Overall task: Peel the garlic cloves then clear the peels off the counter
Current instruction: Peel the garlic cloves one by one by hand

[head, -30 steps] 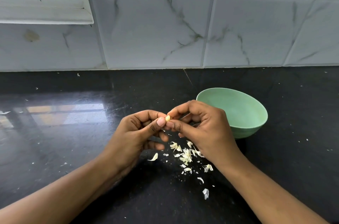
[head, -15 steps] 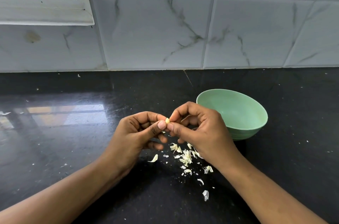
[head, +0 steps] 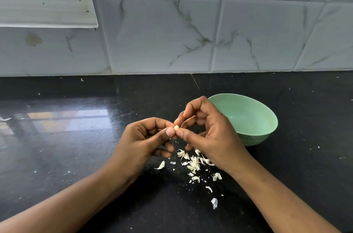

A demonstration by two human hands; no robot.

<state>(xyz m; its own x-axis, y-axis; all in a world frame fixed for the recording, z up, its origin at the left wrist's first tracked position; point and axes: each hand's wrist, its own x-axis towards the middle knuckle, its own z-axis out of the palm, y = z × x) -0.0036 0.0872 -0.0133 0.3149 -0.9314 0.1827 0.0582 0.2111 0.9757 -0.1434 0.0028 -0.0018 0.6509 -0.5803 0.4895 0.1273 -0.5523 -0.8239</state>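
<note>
**A:** Where is the garlic clove at this moment?

**B:** The garlic clove (head: 176, 127) is held in the air between the two grips, above the surface (head: 76, 147). The left grip (head: 141, 143) is clamped on it with thumb and forefinger. The right grip (head: 212, 137) is clamped on it from the opposite side. Its thumb touches the clove and its forefinger is curled just above it.

**A:** Are the two grips touching each other?

**B:** Yes, the two thumb tips meet just under the clove. The other fingers of both grips are curled inward.

**A:** And the peels?

**B:** The peels (head: 193, 164) lie on the surface below the grips, mostly under the right one. Some small pieces are scattered from there toward the person, and one curved piece lies apart, under the left grip.

**A:** What is near the right grip?

**B:** A green bowl (head: 254, 139) stands just behind it, on its outer side. The grip covers part of the bowl's rim. I can see only the bare green inner wall.

**A:** Anything beyond the grips?

**B:** A tiled wall (head: 162, 32), and far to the left of them a window frame (head: 47, 11).
</note>
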